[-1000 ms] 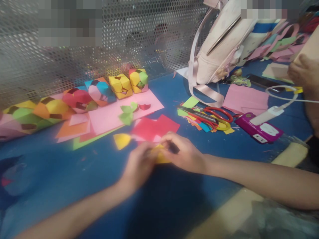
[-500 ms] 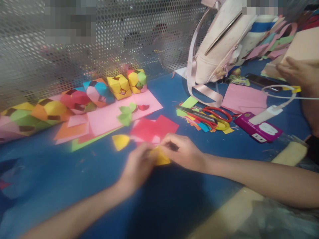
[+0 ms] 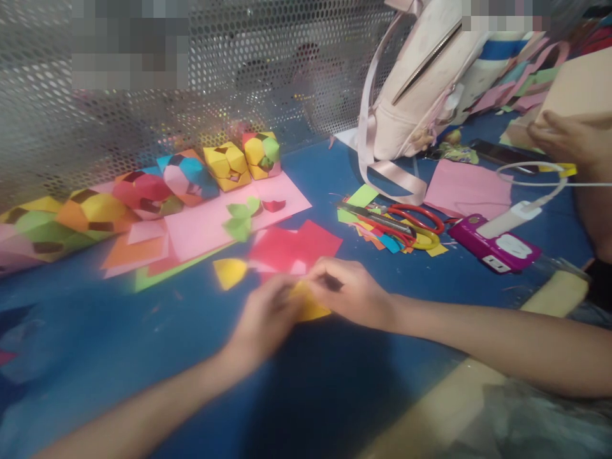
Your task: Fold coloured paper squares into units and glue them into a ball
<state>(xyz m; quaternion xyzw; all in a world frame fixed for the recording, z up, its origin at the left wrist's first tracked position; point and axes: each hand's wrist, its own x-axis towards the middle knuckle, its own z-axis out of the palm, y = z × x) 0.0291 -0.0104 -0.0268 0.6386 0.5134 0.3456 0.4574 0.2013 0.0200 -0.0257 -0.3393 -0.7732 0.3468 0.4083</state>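
Observation:
A small piece of yellow paper (image 3: 313, 308) is held between my two hands, low over the blue surface (image 3: 157, 357). My left hand (image 3: 270, 309) grips its left side, with the fingers slightly blurred. From the right, my right hand (image 3: 351, 287) pinches its upper edge between thumb and finger. Just beyond my hands lie red paper sheets (image 3: 306, 245). A loose folded yellow piece (image 3: 230, 271) rests to the left of them. Green folded pieces (image 3: 239, 220) and a small red folded piece (image 3: 274, 205) lie on a pink sheet (image 3: 196, 233).
Several folded paper balls (image 3: 227, 167) line the perforated metal panel (image 3: 215, 70). Red-handled scissors (image 3: 415, 218) lie on paper scraps beside a purple power adapter (image 3: 495, 245) with a white plug. A pale bag (image 3: 415, 83) leans behind. Another person's hand (image 3: 568, 140) holds a board at right.
Both hands stay almost in place around the yellow paper, which shows a slightly different tilt and a bit more of its lower right corner. The view has shifted very slightly.

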